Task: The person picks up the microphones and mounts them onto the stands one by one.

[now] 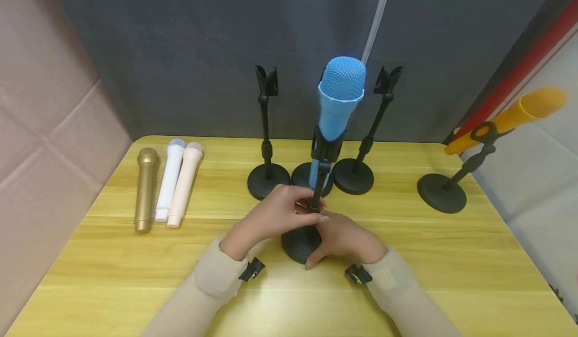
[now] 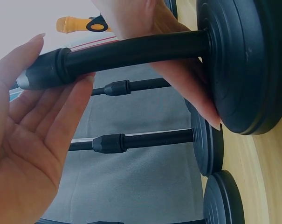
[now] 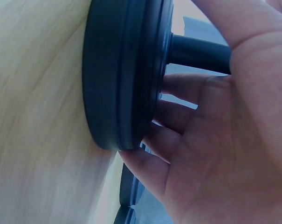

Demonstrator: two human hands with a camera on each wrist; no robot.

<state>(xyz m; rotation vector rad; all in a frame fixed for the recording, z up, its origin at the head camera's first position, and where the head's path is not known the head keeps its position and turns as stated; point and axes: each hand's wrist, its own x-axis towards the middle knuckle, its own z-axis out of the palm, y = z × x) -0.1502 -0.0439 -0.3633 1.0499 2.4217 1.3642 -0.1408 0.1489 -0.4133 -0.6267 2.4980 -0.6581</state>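
Your left hand [image 1: 279, 212] pinches the collar [image 2: 54, 69] on the pole of the black stand [image 1: 298, 245], thumb on one side and fingers on the other. Your right hand [image 1: 346, 234] grips the same stand low down, its fingers and thumb curled about the round base. The stand is upright on the tabletop [image 1: 244, 302], near the middle, with a blue microphone [image 1: 333, 114] in its clip. Behind it are three more stands [image 1: 267, 179]; a yellow microphone [image 1: 508, 119] sits in another at your right.
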